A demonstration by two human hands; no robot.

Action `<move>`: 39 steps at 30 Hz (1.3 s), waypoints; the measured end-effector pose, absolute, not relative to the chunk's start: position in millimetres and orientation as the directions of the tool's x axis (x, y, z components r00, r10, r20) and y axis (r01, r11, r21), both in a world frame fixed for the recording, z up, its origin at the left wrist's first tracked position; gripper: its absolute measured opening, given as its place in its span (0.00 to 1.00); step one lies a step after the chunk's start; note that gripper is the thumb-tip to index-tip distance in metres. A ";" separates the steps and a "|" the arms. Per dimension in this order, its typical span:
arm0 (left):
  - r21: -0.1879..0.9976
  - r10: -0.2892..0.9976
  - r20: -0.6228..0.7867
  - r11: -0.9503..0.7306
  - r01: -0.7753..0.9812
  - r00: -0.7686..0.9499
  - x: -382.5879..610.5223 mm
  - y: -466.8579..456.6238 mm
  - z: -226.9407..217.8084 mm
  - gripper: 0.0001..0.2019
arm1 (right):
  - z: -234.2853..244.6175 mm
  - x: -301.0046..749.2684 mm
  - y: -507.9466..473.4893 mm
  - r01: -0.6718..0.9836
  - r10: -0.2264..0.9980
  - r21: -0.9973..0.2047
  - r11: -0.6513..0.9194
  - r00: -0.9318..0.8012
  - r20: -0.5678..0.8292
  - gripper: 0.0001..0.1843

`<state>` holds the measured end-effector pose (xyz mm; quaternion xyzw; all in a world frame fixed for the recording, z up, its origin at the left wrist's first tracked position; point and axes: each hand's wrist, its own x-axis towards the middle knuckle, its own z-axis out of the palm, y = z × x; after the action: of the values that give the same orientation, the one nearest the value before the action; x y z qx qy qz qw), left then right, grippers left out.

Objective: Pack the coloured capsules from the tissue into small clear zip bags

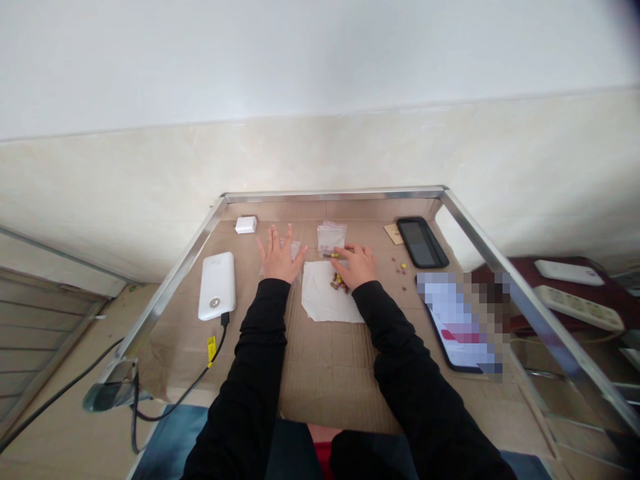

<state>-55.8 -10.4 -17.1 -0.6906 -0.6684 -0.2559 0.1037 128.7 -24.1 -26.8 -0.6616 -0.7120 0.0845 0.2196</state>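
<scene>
White paper (327,297) lies mid-frame on brown cardboard (330,360), with small brown-and-yellow pieces (339,283) on it just below the right hand (356,265), whose curled fingers (341,252) reach a piece, grip unclear, while the left hand (279,257) rests open, fingers spread, beside a clear plastic bag (295,250).

A cardboard-covered table (325,367) holds a power bank (217,285), tissue (320,300), black phone (421,242).

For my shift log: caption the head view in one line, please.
Left hand on a clear plastic bag, right hand beside small brown-and-yellow pieces on white paper.
</scene>
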 end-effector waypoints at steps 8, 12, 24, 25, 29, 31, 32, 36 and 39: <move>0.395 0.766 0.641 -0.280 0.875 -0.044 -43.9 -16.8 -1.1 0.20 | -25.4 126.5 -22.5 0.897 0.985 -0.433 0.089 -0.013 0.175 0.22; 0.358 0.788 0.608 -0.382 0.852 0.097 -29.8 -21.8 -3.6 0.16 | -24.8 126.1 -22.5 0.888 0.981 -0.446 0.111 -0.025 0.194 0.21; 0.365 0.835 0.442 -0.500 0.785 0.327 -13.8 -26.3 -13.6 0.16 | -18.4 131.8 -18.9 0.711 0.964 -0.671 0.210 -0.038 0.262 0.20; 0.375 0.835 0.447 -0.500 0.780 0.320 -13.9 -26.2 -13.3 0.18 | -16.1 132.4 -19.0 0.652 0.962 -0.722 0.233 -0.046 0.269 0.20; 0.410 0.834 0.471 -0.494 0.766 0.286 -13.0 -26.6 -14.0 0.22 | -7.0 133.2 -21.4 0.325 0.962 -0.906 0.271 -0.112 0.247 0.22; 0.450 0.842 0.482 -0.476 0.756 0.243 -12.4 -26.5 -15.1 0.23 | -3.0 132.2 -23.4 0.187 0.954 -0.941 0.280 -0.160 0.252 0.22; 0.480 0.848 0.486 -0.463 0.745 0.213 -12.3 -26.3 -15.8 0.23 | -1.4 131.3 -24.5 0.139 0.949 -0.949 0.284 -0.179 0.258 0.21; 0.648 0.874 0.474 -0.426 0.631 0.104 -13.1 -24.7 -17.5 0.21 | 2.4 126.8 -29.2 0.019 0.933 -0.958 0.285 -0.234 0.273 0.21; 0.743 0.892 0.448 -0.409 0.530 0.061 -12.7 -24.6 -16.6 0.18 | 3.6 123.8 -32.1 -0.008 0.924 -0.960 0.280 -0.269 0.272 0.23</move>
<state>-12.7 -24.6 -16.6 -0.7013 -0.5068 -0.4612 -0.1965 123.8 -32.1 3.6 -0.3603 -0.6358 0.4797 0.4856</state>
